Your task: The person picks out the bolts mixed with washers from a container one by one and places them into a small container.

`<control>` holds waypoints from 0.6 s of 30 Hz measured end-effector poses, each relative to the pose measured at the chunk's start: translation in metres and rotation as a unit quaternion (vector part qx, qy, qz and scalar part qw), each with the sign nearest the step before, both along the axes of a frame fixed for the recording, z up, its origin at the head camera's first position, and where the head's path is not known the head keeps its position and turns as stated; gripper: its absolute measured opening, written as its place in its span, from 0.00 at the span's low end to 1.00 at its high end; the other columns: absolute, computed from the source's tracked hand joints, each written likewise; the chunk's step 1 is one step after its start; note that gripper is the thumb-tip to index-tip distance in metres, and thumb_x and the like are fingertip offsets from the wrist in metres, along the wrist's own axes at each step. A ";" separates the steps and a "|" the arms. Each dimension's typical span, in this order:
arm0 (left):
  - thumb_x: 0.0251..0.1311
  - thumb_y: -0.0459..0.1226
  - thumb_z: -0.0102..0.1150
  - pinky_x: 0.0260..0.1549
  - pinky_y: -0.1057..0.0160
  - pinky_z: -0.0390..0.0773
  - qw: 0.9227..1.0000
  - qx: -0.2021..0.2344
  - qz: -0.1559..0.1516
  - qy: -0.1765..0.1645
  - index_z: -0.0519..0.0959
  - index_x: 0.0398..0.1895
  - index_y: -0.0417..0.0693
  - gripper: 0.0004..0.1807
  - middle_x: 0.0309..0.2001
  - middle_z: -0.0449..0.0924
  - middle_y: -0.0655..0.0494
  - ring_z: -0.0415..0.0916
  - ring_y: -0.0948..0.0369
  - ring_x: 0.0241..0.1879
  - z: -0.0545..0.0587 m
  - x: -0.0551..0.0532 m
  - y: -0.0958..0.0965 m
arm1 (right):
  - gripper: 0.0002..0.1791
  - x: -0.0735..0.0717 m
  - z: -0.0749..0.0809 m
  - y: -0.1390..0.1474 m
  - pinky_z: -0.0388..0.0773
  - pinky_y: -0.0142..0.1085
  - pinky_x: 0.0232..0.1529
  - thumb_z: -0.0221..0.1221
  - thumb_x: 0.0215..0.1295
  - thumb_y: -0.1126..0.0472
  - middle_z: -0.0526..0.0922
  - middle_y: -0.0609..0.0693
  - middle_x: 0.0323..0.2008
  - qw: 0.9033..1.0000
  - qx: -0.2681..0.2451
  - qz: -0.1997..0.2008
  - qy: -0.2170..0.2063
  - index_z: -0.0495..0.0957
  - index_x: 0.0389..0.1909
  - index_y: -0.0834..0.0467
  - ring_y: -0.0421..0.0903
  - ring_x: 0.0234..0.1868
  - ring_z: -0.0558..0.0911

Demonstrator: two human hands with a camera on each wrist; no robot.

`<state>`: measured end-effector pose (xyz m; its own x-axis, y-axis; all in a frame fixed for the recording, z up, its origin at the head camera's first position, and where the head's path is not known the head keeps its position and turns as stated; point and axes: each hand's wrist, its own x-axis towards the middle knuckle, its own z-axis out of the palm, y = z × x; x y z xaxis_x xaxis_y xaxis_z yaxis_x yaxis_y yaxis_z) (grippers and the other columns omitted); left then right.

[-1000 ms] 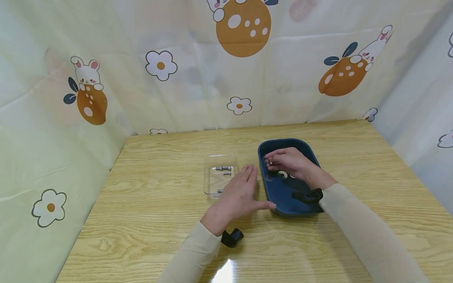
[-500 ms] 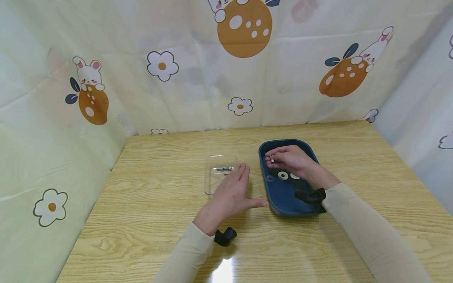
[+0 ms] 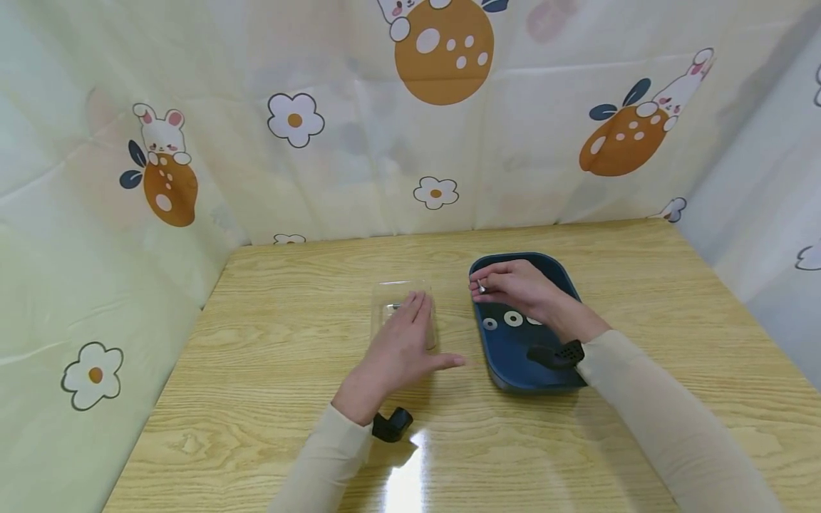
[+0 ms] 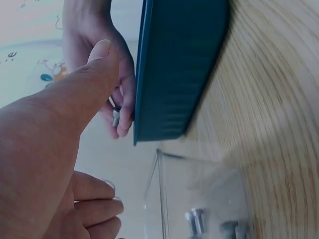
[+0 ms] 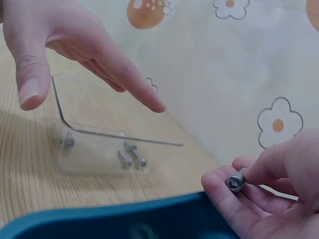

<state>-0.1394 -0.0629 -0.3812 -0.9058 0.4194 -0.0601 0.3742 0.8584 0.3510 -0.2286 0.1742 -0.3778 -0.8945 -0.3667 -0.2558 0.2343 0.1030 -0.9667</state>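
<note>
Between thumb and fingers, my right hand (image 3: 526, 291) pinches a metal hex socket screw (image 5: 235, 182), its socket head showing in the right wrist view. This hand is over the left rim of a dark blue plastic bin (image 3: 522, 367). My left hand (image 3: 399, 348) hovers over a small clear plastic box (image 3: 378, 303), fingers straight and thumb spread out to the right, holding nothing. Several screws lie in the box, as the right wrist view shows two screws (image 5: 133, 155) near its right side. In the head view the left hand hides most of them.
Several washers (image 3: 513, 318) lie on the bin's floor, one partly hidden under the right hand. Both containers stand on a wood-grain table (image 3: 288, 370), the box left of the bin. A patterned curtain (image 3: 359, 142) hangs behind the table's back edge.
My left hand has moved left, from beside the bin to over the clear box. My right hand has risen and shifted left to the bin's rim, with the screw now plainly in view.
</note>
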 end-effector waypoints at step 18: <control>0.53 0.68 0.60 0.77 0.53 0.51 0.999 0.015 0.038 0.005 0.46 0.78 0.37 0.63 0.79 0.44 0.41 0.40 0.50 0.80 -0.002 -0.002 -0.030 | 0.19 -0.001 0.005 -0.049 0.80 0.45 0.58 0.50 0.74 0.69 0.82 0.61 0.47 0.999 0.005 0.045 -0.009 0.70 0.59 0.77 0.50 0.48 0.84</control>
